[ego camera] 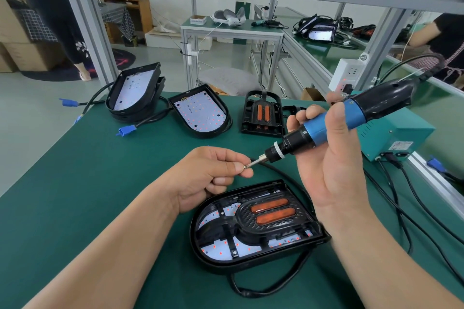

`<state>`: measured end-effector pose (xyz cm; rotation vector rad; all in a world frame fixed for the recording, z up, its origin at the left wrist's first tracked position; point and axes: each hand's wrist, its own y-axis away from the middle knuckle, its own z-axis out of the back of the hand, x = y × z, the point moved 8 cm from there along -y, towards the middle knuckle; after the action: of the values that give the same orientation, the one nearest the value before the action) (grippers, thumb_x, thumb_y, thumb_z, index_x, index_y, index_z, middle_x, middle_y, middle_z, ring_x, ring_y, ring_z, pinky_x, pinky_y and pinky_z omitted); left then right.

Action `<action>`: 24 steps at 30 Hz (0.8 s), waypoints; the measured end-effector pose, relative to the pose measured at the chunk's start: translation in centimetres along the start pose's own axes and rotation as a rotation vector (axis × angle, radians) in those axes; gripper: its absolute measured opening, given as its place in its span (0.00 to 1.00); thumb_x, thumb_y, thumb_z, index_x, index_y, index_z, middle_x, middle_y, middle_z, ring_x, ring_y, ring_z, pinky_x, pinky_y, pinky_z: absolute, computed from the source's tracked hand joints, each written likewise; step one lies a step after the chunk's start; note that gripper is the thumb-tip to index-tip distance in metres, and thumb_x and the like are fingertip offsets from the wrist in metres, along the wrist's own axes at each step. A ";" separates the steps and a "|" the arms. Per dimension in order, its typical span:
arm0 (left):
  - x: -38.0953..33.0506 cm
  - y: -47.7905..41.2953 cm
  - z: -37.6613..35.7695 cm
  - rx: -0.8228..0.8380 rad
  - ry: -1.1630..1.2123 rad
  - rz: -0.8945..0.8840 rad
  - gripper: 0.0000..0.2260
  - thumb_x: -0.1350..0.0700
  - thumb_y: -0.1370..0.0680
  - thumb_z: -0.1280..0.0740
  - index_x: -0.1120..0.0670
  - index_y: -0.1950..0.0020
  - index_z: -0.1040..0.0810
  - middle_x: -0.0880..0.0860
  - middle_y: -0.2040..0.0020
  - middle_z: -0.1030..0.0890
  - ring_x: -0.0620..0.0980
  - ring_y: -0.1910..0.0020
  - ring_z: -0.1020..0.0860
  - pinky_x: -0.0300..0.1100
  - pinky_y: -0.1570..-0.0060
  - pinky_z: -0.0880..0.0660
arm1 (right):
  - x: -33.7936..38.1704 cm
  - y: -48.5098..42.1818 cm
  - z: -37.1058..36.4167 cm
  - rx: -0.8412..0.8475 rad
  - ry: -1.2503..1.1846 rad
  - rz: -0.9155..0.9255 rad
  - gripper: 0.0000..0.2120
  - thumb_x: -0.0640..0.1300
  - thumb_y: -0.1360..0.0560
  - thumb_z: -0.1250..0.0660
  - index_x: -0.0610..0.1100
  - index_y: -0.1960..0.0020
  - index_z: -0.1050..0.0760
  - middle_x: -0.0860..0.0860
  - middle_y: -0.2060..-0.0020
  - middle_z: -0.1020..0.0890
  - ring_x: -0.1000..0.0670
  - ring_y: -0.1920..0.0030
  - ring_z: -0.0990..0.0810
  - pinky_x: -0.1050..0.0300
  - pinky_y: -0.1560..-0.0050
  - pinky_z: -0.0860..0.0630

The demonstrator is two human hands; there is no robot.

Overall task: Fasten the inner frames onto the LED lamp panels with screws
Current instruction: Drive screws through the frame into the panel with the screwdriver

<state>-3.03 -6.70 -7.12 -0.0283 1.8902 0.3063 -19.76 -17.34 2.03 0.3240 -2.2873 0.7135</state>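
A black LED lamp panel (213, 256) lies on the green mat near me, with a black inner frame (266, 223) carrying two orange lenses seated in it. Above it my right hand (329, 158) grips a blue and black electric screwdriver (334, 123), bit pointing left and down. My left hand (213, 173) pinches a small screw (244, 165) against the bit tip. Farther back lie a bare LED panel (200, 113), a stack of panels (133, 93) and a loose inner frame (262, 114).
A teal power supply box (399, 135) stands at the right with black cables (401, 198) trailing over the mat. Blue connectors (126, 130) on cords lie at the left. A white socket strip (347, 73) hangs on the frame post. Another person (442, 40) works at the far right.
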 end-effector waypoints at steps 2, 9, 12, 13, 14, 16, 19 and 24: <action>0.0 -0.1 0.1 -0.016 0.013 0.003 0.07 0.70 0.19 0.34 0.63 0.46 0.17 0.61 0.53 0.14 0.41 0.74 0.40 0.31 0.78 0.41 | 0.1 0.1 -0.4 0.030 0.015 0.002 0.17 0.50 0.19 0.34 0.48 0.33 0.32 0.49 0.52 0.21 0.48 0.45 0.22 0.43 0.28 0.27; 0.0 -0.3 0.3 -0.027 0.024 -0.003 0.07 0.68 0.19 0.32 0.64 0.42 0.19 0.60 0.52 0.14 0.42 0.73 0.41 0.31 0.77 0.40 | 0.0 0.1 0.0 -0.004 -0.035 0.000 0.17 0.49 0.20 0.36 0.47 0.33 0.32 0.49 0.52 0.21 0.48 0.45 0.23 0.40 0.22 0.34; 0.0 -0.2 0.2 -0.016 0.001 -0.013 0.06 0.68 0.19 0.32 0.63 0.43 0.19 0.60 0.51 0.13 0.42 0.74 0.40 0.31 0.78 0.40 | 0.1 0.0 -0.1 0.004 -0.062 -0.005 0.15 0.49 0.19 0.36 0.48 0.34 0.33 0.50 0.52 0.22 0.48 0.45 0.24 0.41 0.19 0.36; -0.1 -0.2 0.3 -0.014 -0.006 -0.017 0.06 0.68 0.19 0.32 0.62 0.43 0.19 0.60 0.51 0.13 0.41 0.74 0.40 0.31 0.78 0.40 | 0.1 0.0 -0.2 0.012 -0.065 -0.005 0.15 0.49 0.19 0.36 0.48 0.34 0.33 0.50 0.51 0.23 0.49 0.44 0.24 0.42 0.19 0.37; -0.1 -0.2 0.3 -0.011 -0.015 -0.021 0.06 0.68 0.18 0.32 0.62 0.43 0.19 0.60 0.51 0.13 0.41 0.74 0.40 0.31 0.78 0.40 | 0.2 0.0 -0.2 0.020 -0.066 -0.004 0.15 0.49 0.19 0.37 0.48 0.34 0.33 0.50 0.51 0.23 0.48 0.44 0.24 0.42 0.19 0.37; -0.1 -0.1 0.3 -0.003 -0.036 -0.029 0.06 0.67 0.18 0.32 0.61 0.42 0.20 0.60 0.51 0.13 0.42 0.74 0.39 0.31 0.77 0.40 | 0.3 0.0 -0.4 0.029 -0.057 -0.001 0.16 0.49 0.19 0.37 0.47 0.33 0.34 0.50 0.51 0.24 0.48 0.44 0.24 0.42 0.18 0.37; 0.0 -0.1 0.2 -0.010 -0.069 -0.038 0.05 0.67 0.17 0.32 0.62 0.42 0.20 0.60 0.51 0.13 0.42 0.74 0.39 0.31 0.77 0.40 | 0.1 0.0 -0.2 0.010 -0.055 -0.015 0.14 0.49 0.18 0.38 0.47 0.34 0.33 0.49 0.52 0.24 0.49 0.45 0.23 0.40 0.19 0.35; -0.2 -0.1 0.2 -0.023 -0.125 -0.038 0.03 0.66 0.17 0.32 0.63 0.44 0.19 0.58 0.54 0.14 0.42 0.73 0.39 0.31 0.76 0.40 | -0.4 0.0 0.9 -0.041 -0.077 -0.054 0.08 0.47 0.11 0.45 0.48 0.36 0.31 0.49 0.53 0.23 0.48 0.46 0.23 0.39 0.21 0.33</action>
<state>-2.76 -6.82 -7.04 -0.0593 1.7599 0.2967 -19.92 -17.81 1.21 0.3987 -2.3533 0.6366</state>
